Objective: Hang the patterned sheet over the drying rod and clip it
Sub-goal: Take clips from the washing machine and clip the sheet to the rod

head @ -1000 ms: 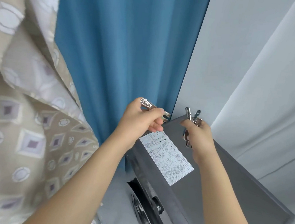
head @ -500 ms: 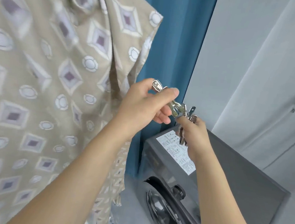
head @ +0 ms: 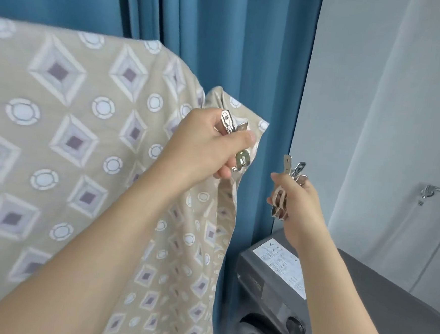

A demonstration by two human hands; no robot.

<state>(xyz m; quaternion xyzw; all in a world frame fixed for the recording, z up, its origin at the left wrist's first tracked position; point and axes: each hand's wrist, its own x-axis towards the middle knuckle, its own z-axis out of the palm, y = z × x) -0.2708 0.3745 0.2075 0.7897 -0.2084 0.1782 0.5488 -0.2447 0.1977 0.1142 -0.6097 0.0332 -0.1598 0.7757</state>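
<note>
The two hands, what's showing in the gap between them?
In the head view, only the blue curtain shows behind the gap between the left hand, holding one metal clip, and the right hand, holding spare clips.

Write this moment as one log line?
left hand: metal clip at patterned sheet corner | right hand: spare clips | clipped: unclear

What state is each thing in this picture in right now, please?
Sheet: draped over a top edge, hanging down; rod hidden.
Left hand: shut on one clip, at the sheet's right corner.
Right hand: shut on spare clips, clear of the sheet.
Curtain: drawn shut.
Washer: door looks closed.
</note>
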